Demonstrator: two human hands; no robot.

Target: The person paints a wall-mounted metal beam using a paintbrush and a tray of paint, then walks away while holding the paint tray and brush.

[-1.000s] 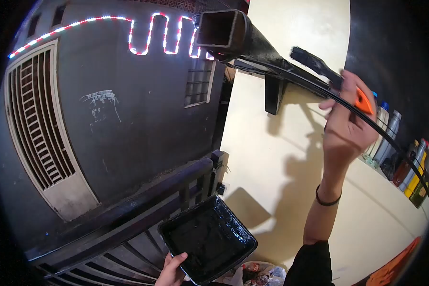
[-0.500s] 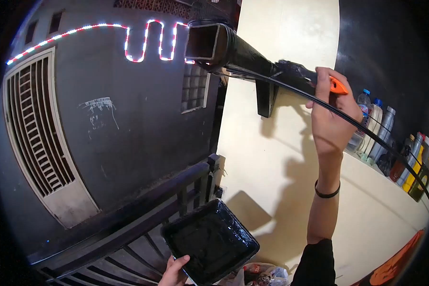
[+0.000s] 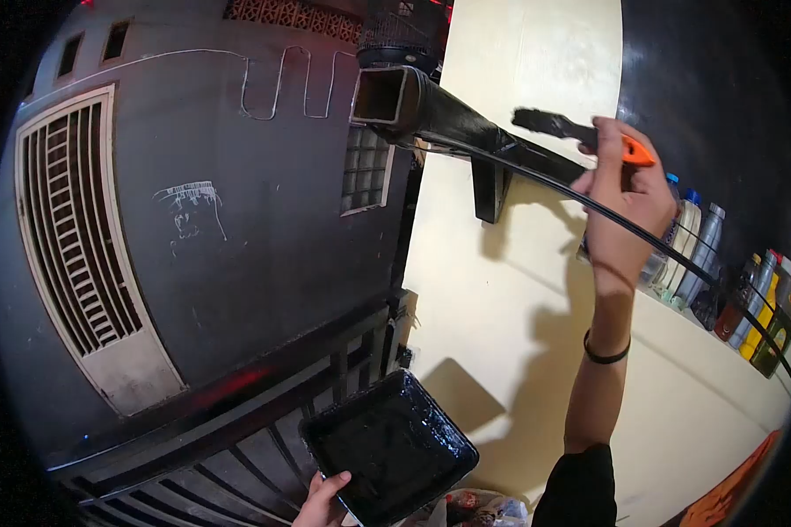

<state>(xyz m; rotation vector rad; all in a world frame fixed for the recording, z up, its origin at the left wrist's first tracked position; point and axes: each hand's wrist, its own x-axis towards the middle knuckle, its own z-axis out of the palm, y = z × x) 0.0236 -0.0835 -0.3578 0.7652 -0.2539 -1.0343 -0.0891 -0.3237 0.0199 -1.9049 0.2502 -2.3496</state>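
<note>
Head camera: one, on the person's head; faces forward and down; wide, bowed view, corners dark;
Grey wall [image 3: 281, 228]: left, farther off, with barred door [image 3: 83, 228];
Cream wall [image 3: 466, 272]: right of centre, nearer;
Right hand [image 3: 633, 198]: close, right of centre;
Tray [image 3: 439, 423] and left hand [image 3: 321, 502]: close, bottom edge, seen from above

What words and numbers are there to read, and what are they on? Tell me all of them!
None that I can read.
Bottles: any labels are too small and blurred.
White marks on the grey wall: no clear letters or numbers.
Brush and tray: no writing that I can see.
</note>
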